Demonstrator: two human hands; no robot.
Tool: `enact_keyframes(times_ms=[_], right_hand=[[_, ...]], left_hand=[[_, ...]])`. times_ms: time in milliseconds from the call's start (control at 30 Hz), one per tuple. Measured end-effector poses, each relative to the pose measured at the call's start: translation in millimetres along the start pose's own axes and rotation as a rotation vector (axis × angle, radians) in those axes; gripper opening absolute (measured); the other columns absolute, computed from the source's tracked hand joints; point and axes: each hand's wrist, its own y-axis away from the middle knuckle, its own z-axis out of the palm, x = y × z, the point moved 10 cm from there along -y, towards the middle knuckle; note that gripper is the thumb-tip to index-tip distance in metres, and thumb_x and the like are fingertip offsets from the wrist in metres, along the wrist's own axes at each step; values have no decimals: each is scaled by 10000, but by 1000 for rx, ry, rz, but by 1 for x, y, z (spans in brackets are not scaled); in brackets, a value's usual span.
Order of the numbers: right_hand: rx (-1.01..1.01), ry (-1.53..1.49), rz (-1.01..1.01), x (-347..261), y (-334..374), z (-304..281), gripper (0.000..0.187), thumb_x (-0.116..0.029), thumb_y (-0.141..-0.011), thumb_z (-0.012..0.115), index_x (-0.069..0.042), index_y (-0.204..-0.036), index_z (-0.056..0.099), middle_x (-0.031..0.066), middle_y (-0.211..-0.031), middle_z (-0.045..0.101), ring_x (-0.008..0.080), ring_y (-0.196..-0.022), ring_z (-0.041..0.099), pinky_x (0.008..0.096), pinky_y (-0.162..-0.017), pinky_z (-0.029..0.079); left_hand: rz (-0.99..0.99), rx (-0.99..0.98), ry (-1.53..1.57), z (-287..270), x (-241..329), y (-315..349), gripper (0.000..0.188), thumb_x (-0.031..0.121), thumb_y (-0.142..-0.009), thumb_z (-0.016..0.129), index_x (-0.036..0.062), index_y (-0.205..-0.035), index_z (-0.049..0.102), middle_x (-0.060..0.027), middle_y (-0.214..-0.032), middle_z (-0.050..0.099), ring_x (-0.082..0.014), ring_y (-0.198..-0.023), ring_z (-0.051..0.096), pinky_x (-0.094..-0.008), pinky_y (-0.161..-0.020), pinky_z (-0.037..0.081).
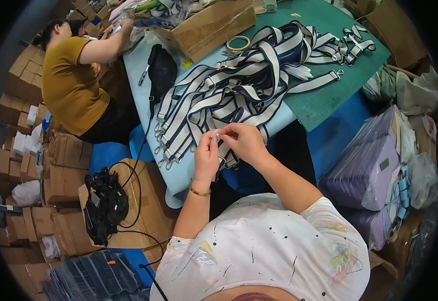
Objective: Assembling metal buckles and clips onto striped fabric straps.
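At the centre of the frame the left hand [206, 155] and the right hand [246, 143] meet fingertip to fingertip, both pinching a small whitish piece [217, 134] that looks pale and thin; it is too small to tell its material. The fingers of each hand are drawn narrow, thumb against forefinger, closed on that piece, and a thin gold-coloured bangle [199, 191] circles the left wrist. Just above and behind the hands lies a big tangled heap of woven straps [239, 83], flat webbing in white with dark navy stripes, ending in small metal clips [164, 150] that hang over the near edge of the pale blue table cover [138, 85]. Toward the upper right the straps spill onto a green cutting mat [324, 100] with a smooth, matte face. A roll of tape [238, 43], a flat ring, sits near the top centre beside an open cardboard box [214, 25]. A black pouch [161, 70] lies on the cover at the upper left of the heap. In the upper left of the frame a second person [71, 80] in a mustard top reaches to the table. Brown cartons [63, 165] stack along the left edge, and shiny lilac plastic-wrapped packs [369, 165] sit at the right.
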Motion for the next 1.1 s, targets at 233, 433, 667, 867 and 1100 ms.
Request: enact_keyframes(times_ms=[233,433,667,867,1100], right_hand=[[86,-83,54,6,2,-2,183,-188,-756,692,-49,-837,603,66,-736,669,204,-686,660,303,-606,499],[11,-416,127,27,-4,11,176,-66,-768,710,-23,-820,547,19,-750,607,75,-675,579,205,-610,459],[55,-721,217,47,-2,19,187,-104,-750,716,-20,-805,559,26,-726,622,66,-657,567,208,-595,448],[9,-589,155,28,-1,21,179,-50,-771,703,-39,-808,528,-6,-737,586,47,-664,539,184,-597,423],[53,-509,109,29,-2,20,188,-56,-767,697,-45,-798,511,-13,-731,570,43,-655,515,186,-575,412]], left_hand=[[240,102,-108,-8,41,5,226,81,-940,501,41,-1126,624,-106,-998,663,-182,-874,636,-267,-749,488],[257,102,-117,-7,48,8,236,38,-915,527,53,-1125,635,-116,-1032,672,-198,-895,649,-276,-768,496],[376,141,-171,-5,58,12,231,25,-908,536,43,-1114,639,-121,-1023,675,-201,-912,654,-268,-777,499],[145,150,191,-12,18,9,187,51,-928,534,-14,-1095,591,-98,-1011,666,-123,-897,626,-241,-757,493],[148,132,129,-10,19,9,141,49,-932,527,-15,-1045,583,-95,-998,665,-105,-838,616,-224,-722,485]])
